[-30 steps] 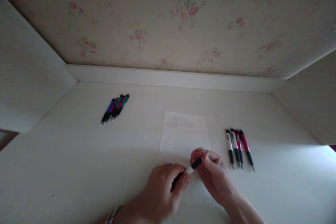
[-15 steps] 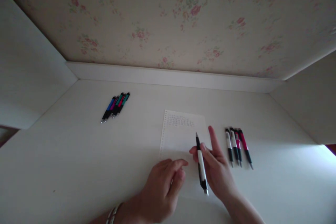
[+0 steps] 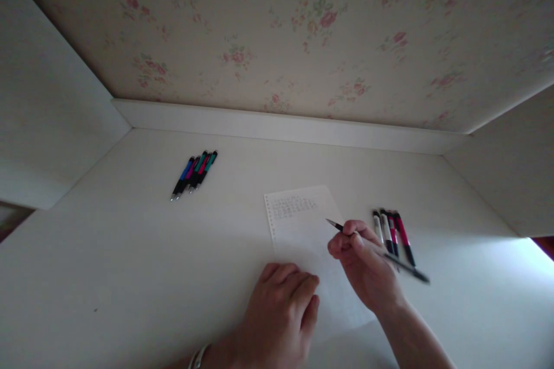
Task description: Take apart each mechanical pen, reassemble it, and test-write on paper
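A sheet of paper [image 3: 300,236] with torn perforations along its left edge lies tilted on the white desk, with several lines of handwriting near its top. My left hand [image 3: 283,311] rests palm down over its lower left part, fingers loosely bent and thumb a little apart, with nothing seen in it. Above the right side of the sheet, my right hand [image 3: 366,265] pinches a pen [image 3: 336,225] between thumb and fingers. The pen's tip points up-left toward the writing, apparently just off the paper; its rear end is blurred and sticks out to the right.
Several pens [image 3: 400,233], white and pink with black grips, lie side by side right of the paper, partly behind my right hand. Another group of colored pens [image 3: 194,173] lies at the back left. A white ledge [image 3: 294,130] and side panels border the desk.
The paper has turned, its top edge now slanting up to the right. My left hand has shifted right and settled on it. In my right hand the pen has swung round, its rear end now rightward.
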Demonstrator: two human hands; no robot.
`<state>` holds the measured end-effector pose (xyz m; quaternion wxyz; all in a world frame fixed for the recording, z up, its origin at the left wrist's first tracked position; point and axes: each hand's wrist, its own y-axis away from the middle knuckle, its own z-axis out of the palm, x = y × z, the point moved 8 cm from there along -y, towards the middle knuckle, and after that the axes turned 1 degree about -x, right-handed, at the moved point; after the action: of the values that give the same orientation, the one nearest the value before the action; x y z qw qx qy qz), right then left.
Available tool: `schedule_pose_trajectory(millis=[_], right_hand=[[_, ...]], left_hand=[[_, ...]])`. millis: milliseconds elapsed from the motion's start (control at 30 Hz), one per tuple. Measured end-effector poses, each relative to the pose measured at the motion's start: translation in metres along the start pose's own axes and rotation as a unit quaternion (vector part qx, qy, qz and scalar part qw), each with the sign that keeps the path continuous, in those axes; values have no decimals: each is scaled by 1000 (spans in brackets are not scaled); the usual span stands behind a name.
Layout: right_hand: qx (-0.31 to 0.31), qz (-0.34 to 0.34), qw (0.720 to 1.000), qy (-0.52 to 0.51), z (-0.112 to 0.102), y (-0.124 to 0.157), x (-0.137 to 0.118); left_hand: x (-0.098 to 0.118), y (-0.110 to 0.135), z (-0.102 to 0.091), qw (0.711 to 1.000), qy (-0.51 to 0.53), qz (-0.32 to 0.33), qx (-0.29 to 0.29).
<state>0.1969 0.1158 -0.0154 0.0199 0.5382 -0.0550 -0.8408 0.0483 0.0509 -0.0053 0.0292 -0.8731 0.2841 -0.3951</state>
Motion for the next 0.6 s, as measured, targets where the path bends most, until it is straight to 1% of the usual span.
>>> schedule_pose_trajectory(millis=[133, 200, 267, 333, 400, 500, 600], right_hand=[[13, 11, 995, 99, 11, -21, 5], [10, 22, 986, 163, 19, -36, 9], [1, 18, 973, 230, 26, -51, 12], [-4, 20, 965, 262, 30, -64, 16], [16, 15, 957, 291, 28, -73, 19], [66, 5, 943, 325, 19, -79, 20], [70, 10, 933, 352, 15, -81, 23]], left_hand=[[-2, 3, 8, 1000, -13, 11, -18], [-4, 4, 9, 1000, -15, 10, -20], [-5, 5, 9, 1000, -8, 13, -23], [-5, 5, 9, 999, 3, 17, -28], [-5, 4, 9, 999, 11, 22, -32], [-6, 3, 10, 999, 18, 25, -32], [-7, 2, 11, 999, 10, 31, -30]])
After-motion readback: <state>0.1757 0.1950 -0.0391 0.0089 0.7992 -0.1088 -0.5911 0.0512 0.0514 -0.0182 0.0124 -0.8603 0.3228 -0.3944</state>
